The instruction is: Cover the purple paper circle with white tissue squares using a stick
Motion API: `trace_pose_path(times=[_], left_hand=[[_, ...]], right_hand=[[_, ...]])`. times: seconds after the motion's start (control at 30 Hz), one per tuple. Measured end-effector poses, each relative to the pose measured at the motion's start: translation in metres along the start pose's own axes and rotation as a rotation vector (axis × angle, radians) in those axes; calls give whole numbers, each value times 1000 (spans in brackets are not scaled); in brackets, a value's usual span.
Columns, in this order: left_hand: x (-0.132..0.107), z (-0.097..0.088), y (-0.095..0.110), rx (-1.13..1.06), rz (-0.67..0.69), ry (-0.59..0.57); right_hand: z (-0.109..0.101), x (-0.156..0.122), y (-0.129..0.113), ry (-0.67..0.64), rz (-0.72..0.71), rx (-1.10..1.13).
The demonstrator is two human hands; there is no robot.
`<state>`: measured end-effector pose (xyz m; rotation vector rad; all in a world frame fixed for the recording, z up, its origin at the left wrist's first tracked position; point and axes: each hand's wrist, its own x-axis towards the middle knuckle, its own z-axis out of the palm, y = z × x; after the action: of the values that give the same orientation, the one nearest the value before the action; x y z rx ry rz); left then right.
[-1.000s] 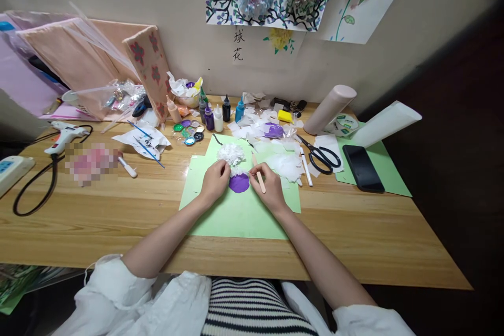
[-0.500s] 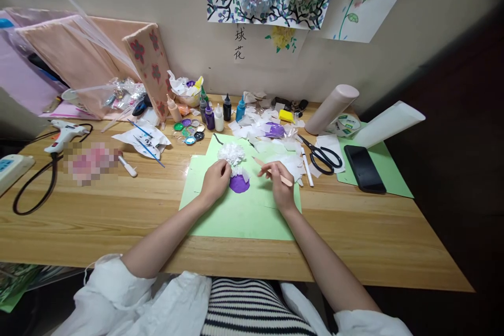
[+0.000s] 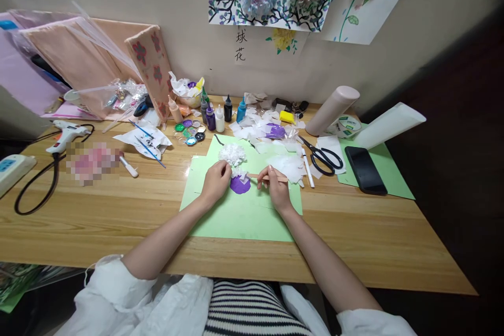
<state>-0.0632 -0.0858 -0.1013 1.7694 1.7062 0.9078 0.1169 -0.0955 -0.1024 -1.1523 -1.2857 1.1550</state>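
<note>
- From my end, the head view shows the change in the right hand (image 3: pixel 276 190): half a second ago it held the stick (image 3: pixel 282 179) clear of the purple disc (image 3: pixel 240 185); now the tip has come to the white paper (image 3: pixel 243 179) at the disc's upper edge.
- I see that hand pinching the stick, which lies nearly level.
- The left hand (image 3: pixel 216 182) stays at the disc's upper left, fingers curled; I cannot tell whether they grip the paper or only steady it.
- The disc lies on the green card (image 3: pixel 242 223), just below the white pompom (image 3: pixel 232 154).
- I judge that fixing paper to the disc is the step in hand, with much purple still bare.
</note>
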Motion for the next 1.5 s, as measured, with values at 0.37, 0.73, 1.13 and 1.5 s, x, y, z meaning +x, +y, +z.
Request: trace_pose_path(times=[0.37, 0.73, 1.13, 1.5], left_hand=[[0, 0, 1, 5, -10, -1], [0, 0, 3, 18, -4, 1], [1, -1, 2, 16, -7, -10], [1, 0, 2, 14, -13, -8]], right_hand=[[4, 4, 3, -30, -10, -46], [4, 3, -4, -43, -73, -103], [6, 4, 0, -34, -45, -52], [7, 4, -1, -136, -19, -95]])
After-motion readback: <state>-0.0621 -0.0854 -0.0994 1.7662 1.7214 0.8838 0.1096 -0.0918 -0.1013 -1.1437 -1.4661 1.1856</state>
